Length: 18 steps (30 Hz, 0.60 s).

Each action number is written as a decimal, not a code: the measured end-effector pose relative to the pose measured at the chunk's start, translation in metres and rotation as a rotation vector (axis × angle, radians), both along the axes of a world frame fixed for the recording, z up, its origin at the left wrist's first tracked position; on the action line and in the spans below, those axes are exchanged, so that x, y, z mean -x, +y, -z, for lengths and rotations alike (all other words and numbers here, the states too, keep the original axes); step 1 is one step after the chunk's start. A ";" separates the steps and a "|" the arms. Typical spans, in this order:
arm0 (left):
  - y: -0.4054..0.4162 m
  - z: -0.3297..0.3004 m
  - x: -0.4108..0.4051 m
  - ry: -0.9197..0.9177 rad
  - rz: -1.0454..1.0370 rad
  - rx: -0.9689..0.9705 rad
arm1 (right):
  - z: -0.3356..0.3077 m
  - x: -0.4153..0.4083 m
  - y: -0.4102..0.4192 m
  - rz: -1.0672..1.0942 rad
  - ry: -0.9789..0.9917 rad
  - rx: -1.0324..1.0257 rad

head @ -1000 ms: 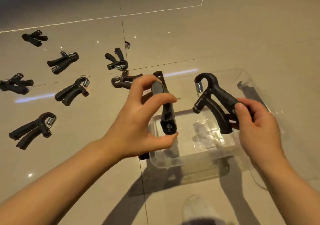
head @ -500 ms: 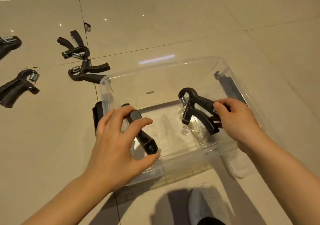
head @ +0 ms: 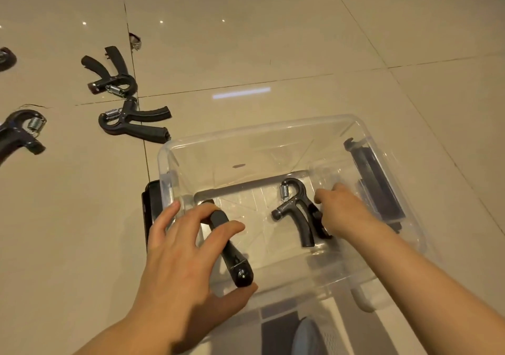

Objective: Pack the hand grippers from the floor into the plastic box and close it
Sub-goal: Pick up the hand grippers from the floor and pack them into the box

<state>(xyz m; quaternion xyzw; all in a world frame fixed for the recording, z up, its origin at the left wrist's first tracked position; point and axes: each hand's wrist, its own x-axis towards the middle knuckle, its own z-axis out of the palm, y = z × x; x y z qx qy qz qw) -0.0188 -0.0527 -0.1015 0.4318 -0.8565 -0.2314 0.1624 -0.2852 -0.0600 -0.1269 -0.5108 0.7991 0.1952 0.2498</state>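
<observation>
Reaching into the clear plastic box (head: 273, 133), both hands are lowering a hand gripper each toward its bottom. The left hand (head: 180, 261) is curling its fingers and thumb around the left gripper (head: 232, 256), holding it end-on over the near left part of the box. The right hand (head: 344, 212) is pinching a handle of the right gripper (head: 296, 212), which is sitting on or just above the box floor; which of the two, I cannot tell. More grippers are lying on the floor (head: 273, 40) to the far left: one near the tile seam (head: 112, 73), one just beside the box corner (head: 131, 122), one at the left edge (head: 19, 133). The risk, as I judge it, is careless placing: grippers dropped crosswise could be stacking too high and blocking the lid. The black latches (head: 374, 179) could also be catching a wrist. No lid is in sight.
</observation>
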 end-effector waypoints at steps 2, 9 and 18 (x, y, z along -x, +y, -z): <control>0.000 -0.001 0.000 -0.012 0.002 0.004 | -0.003 0.001 -0.003 -0.047 -0.007 -0.059; 0.002 -0.005 0.002 -0.051 -0.016 -0.029 | 0.002 -0.008 -0.010 -0.855 0.036 -0.293; 0.001 -0.004 0.002 -0.128 0.023 -0.002 | 0.034 0.001 -0.030 -1.013 0.300 -0.324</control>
